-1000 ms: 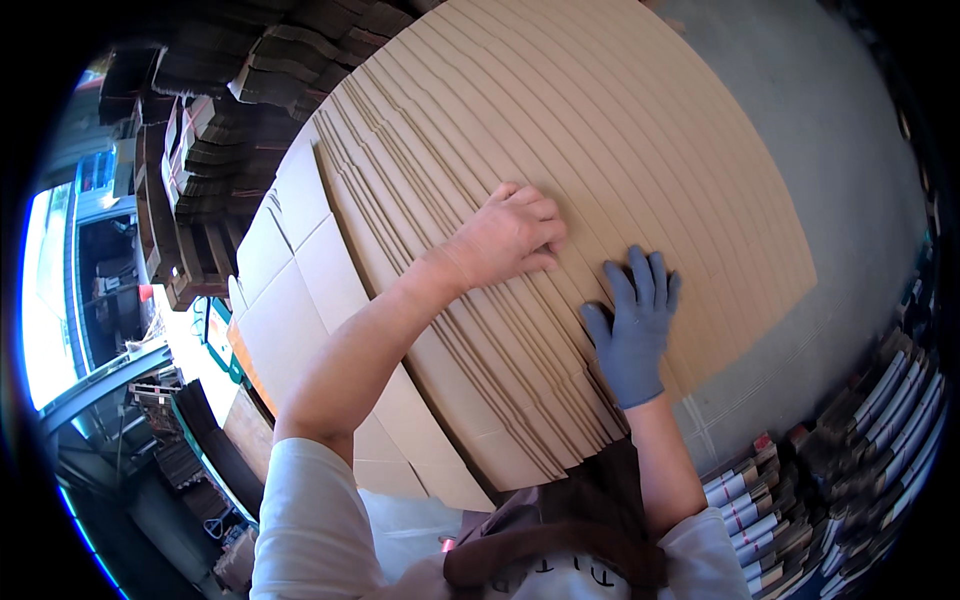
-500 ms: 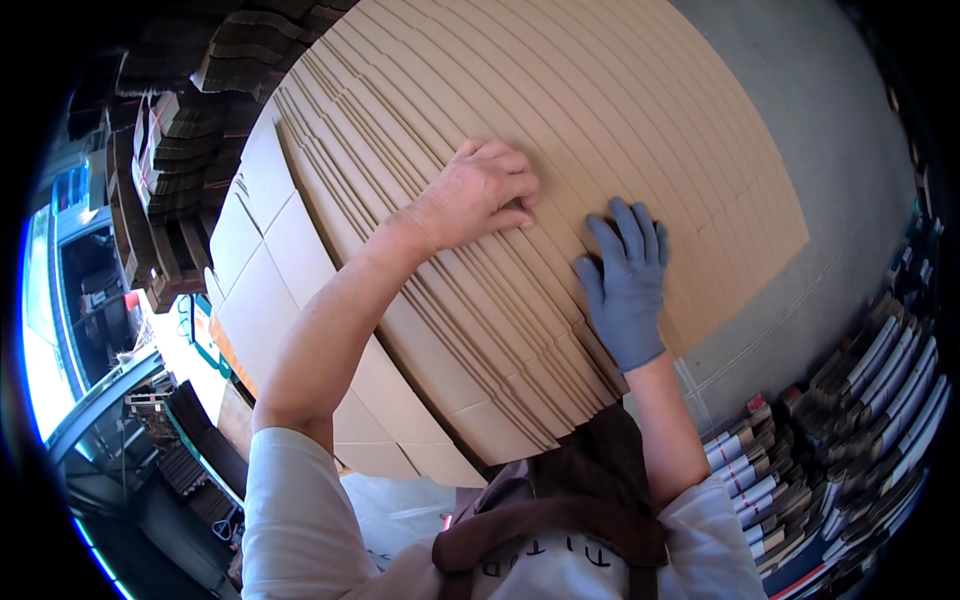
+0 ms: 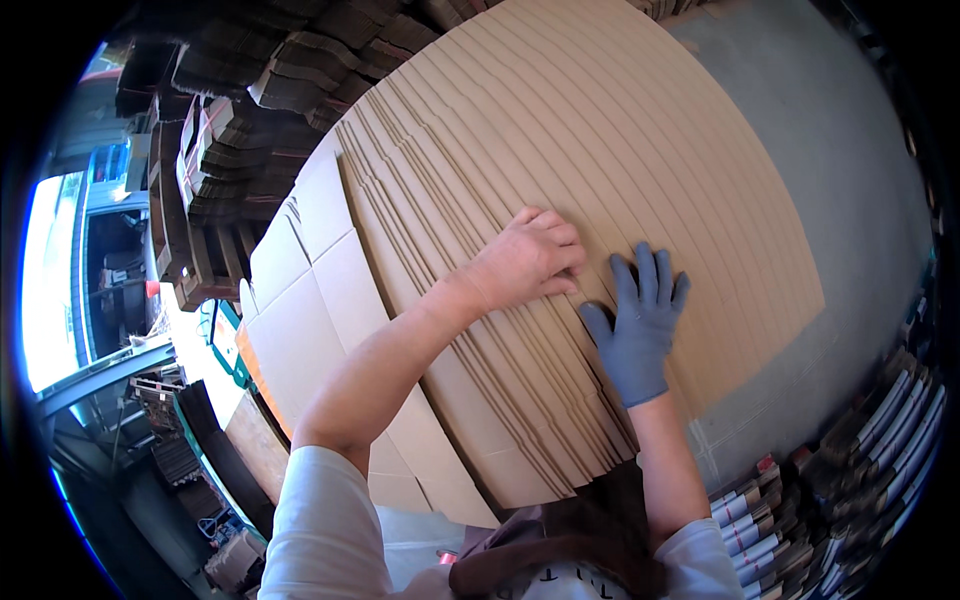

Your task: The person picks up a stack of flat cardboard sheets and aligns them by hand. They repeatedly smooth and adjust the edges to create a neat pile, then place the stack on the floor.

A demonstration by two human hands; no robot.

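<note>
A wide spread of flat brown cardboard sheets [image 3: 700,200] lies fanned out in front of me, each sheet overlapping its neighbour in long slanting ridges. My left hand [image 3: 540,258], bare, is closed with curled fingers on a sheet's edge near the middle of the fan. Just to its right, my right hand [image 3: 640,325] wears a blue-grey glove. Its fingers are spread and lie flat on the sheets. The sheets bunch more tightly below and left of my left hand. Paler creased cardboard blanks [image 3: 325,290] lie along the left side.
Bundled cardboard stacks [image 3: 290,100] rise at the far left, with a wooden pallet [image 3: 205,265] among them. Grey floor [image 3: 820,130] stretches along the right. Strapped bundles [image 3: 760,530] stand at the lower right. A bright opening [image 3: 55,280] is at the left edge.
The view has shifted, so the sheets and both hands appear lower and further right. Against the cardboard, the hands have hardly moved; the left stays curled and the right spread.
</note>
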